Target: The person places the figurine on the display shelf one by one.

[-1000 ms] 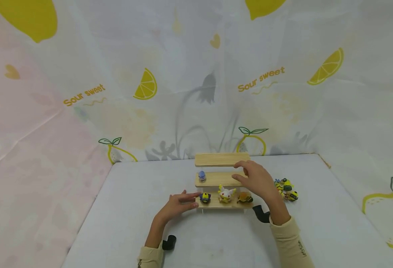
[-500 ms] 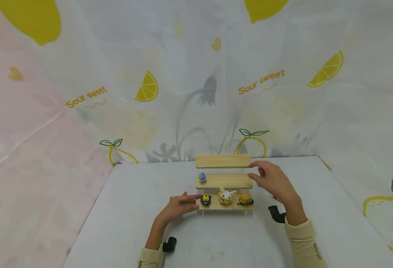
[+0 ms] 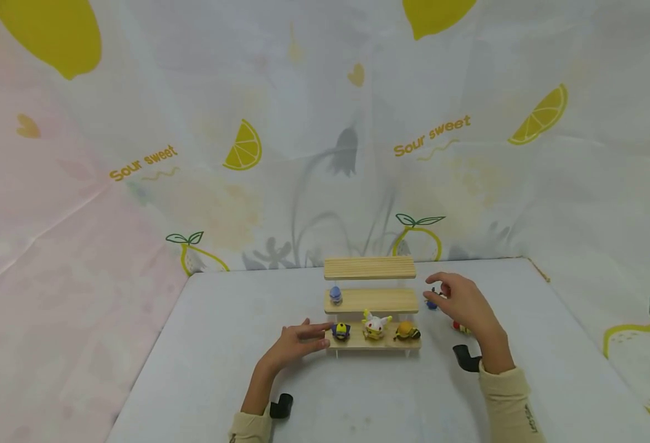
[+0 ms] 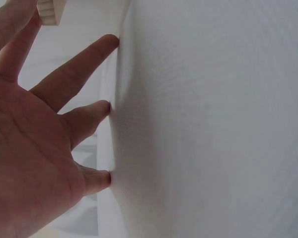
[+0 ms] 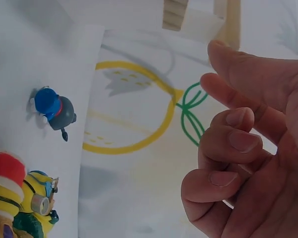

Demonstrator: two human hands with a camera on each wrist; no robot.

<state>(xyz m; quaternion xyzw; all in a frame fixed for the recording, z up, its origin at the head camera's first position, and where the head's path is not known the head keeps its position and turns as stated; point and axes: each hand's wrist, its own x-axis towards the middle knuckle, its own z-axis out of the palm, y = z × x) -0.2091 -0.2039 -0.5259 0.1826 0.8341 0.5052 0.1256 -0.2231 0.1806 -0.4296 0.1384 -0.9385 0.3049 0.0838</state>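
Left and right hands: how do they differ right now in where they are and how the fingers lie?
The left hand lies low with straight fingers, fingertips on the white table beside the bottom shelf; the right hand is raised with loosely curled fingers, to the right of the middle shelf. The left is near a dark blue figure; the right is near a blue-capped figure on the table. Both hold nothing.

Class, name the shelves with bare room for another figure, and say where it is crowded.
Free: the top shelf, and the middle shelf right of the blue figure. Crowded: the bottom shelf, with three figures, left hand beside it.
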